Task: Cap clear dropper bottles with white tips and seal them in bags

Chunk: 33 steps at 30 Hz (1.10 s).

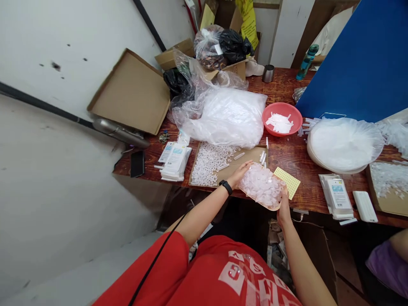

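Note:
A shallow, pale orange tray (273, 208) heaped with small translucent plastic pieces (262, 183) is held over the table's front edge. My left hand (241, 173), with a black band at the wrist, grips its left side. On the right side, my right hand (283, 207) is closed round the rim; some fingers are hidden beneath. Behind the tray lies a cardboard tray (232, 171) with many small white pieces (207, 163) and a few clear tubes (262, 157). A yellow sheet of dots (288, 182) rests just right of the held tray.
Behind stands a big clear bag of white material (229, 114), beside a red bowl (282, 108) of white strips. Packet stacks (175, 161) and a phone (137, 164) lie left. Rightward are a round bagged bundle (346, 144), a white phone-like object (365, 206) and a blue panel (357, 72).

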{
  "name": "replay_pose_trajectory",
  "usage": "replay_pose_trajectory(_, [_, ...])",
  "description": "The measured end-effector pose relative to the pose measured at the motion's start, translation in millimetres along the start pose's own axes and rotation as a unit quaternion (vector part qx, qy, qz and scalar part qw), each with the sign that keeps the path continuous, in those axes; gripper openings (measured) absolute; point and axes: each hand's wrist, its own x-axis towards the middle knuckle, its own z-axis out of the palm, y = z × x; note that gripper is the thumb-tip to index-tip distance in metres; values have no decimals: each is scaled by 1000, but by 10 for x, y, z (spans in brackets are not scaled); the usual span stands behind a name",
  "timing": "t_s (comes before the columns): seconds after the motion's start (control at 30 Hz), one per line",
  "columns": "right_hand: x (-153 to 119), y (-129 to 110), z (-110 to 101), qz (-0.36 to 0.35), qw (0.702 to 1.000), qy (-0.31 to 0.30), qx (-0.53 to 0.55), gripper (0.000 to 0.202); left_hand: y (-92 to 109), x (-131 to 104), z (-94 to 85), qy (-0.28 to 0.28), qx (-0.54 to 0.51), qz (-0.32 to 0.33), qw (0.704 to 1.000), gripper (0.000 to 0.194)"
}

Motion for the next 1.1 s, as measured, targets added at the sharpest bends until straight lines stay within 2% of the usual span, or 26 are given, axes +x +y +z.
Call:
replay_pose_trajectory(0.17, [297, -31, 242, 17, 998, 63, 4, 56, 75, 564, -175, -23, 47, 8, 999, 42])
replay_pose_trajectory(0.27, [418, -48, 344, 20, 995, 93, 2, 56, 86, 810, -303, -22, 90, 15, 996, 42])
replay_pose_trajectory(0.4, [555, -77, 421, 16, 994, 106, -11, 58, 42, 1015, -558, 23, 175, 24, 984, 42])
replay_pose_trajectory(0.53, [671, -100, 421, 5, 994, 102, -42, 57, -86, 1112, -752, 61, 242, 29, 968, 46])
replay_pose_trajectory(0.63, [726, -98, 369, -4, 991, 110, -83, 58, -213, 1058, -764, 48, 237, 22, 970, 44])
replay_pose_trajectory(0.73, [762, -107, 311, -10, 984, 118, -130, 59, -314, 907, -705, 36, 203, 3, 979, 37])
replay_pose_trajectory(0.83, [791, -153, 301, -20, 977, 121, -172, 60, -344, 817, -663, 56, 151, -24, 987, 38])
replay_pose_trajectory(0.97, [800, -270, 411, -42, 968, 116, -218, 63, -245, 976, -658, 89, 66, -67, 992, 42])
replay_pose_trajectory(1.1, [779, -422, 614, -71, 957, 102, -264, 65, -82, 1223, -607, 88, -3, -94, 992, 42])
